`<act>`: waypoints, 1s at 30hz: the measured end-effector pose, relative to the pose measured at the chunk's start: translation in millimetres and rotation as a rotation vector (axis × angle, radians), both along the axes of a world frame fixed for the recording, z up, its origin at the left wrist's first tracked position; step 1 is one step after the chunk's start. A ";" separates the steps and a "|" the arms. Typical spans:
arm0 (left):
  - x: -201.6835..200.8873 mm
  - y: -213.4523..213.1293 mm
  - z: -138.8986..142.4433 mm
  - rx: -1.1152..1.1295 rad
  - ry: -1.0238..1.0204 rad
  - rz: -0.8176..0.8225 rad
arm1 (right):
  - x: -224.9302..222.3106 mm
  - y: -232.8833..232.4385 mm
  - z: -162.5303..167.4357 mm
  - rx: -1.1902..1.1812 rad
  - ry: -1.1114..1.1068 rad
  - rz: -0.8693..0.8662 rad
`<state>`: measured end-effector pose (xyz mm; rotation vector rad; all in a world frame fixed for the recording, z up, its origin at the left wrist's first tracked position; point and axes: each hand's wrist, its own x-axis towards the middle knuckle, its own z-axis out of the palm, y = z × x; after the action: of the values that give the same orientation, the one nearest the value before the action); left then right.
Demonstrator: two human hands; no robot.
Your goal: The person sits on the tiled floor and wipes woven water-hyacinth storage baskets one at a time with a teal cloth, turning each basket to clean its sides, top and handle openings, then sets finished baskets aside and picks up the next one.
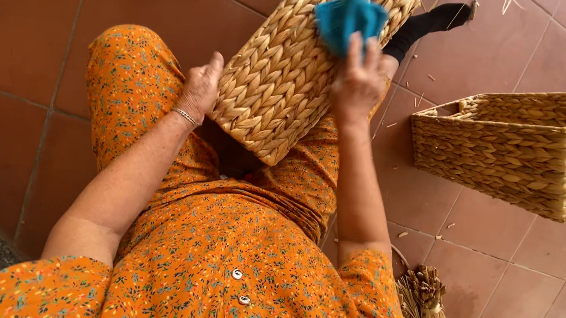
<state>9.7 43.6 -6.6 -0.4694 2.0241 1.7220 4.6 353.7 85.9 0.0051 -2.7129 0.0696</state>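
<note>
A woven straw basket (285, 74) rests tilted on my lap, its braided side facing up. My left hand (200, 88) grips the basket's left edge, a thin bracelet on the wrist. At the basket's upper right, my right hand (358, 82) presses a blue cloth-like pad (349, 19) against the weave, fingers closed over it. I sit on the floor in orange flowered clothes, with a black sock (430, 23) showing past the basket.
A second rectangular woven basket (526, 147) stands on the brown tiled floor (21, 23) to the right. A bundle of dry straw (425, 317) lies by my right elbow. Loose straw bits scatter over the tiles. A grey rough strip runs along the bottom left.
</note>
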 end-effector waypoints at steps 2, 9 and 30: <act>-1.7 -1.2 -6.5 0.150 0.001 0.082 | 43.5 -42.0 10.3 0.164 0.126 0.200; 0.2 -2.9 -16.2 0.192 0.061 0.071 | 144.7 -105.3 16.5 -0.043 -0.141 0.625; 4.0 8.7 3.9 0.101 0.232 -0.040 | 132.2 -70.9 9.3 -0.018 -0.036 0.307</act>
<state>13.7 52.2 -2.7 -0.2026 2.0729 1.9189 136.8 282.8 95.2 0.4185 -2.7241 0.1852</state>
